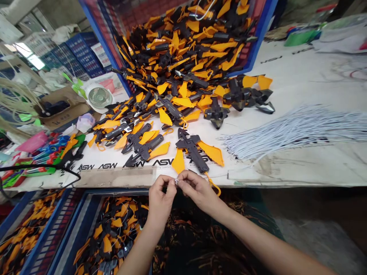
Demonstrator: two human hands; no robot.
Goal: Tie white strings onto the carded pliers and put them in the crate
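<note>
My left hand (162, 198) and my right hand (200, 193) meet just in front of the table edge, fingertips pinched together. Between them is a small white piece (176, 180), perhaps the end of a cord; most of it is hidden by the fingers. Right beyond my hands lies a black plastic toy (195, 154) with orange wings and an orange loop at its near end. A bundle of thin white cords (286, 131) is spread on the table to the right.
A blue crate (262, 36) tipped on its side spills similar black-and-orange toys (172, 103) across the table (315, 168). Below the edge at left, another blue crate (69, 236) holds more. A small white fan (100, 97) and colourful plastic parts (47, 156) are at the left.
</note>
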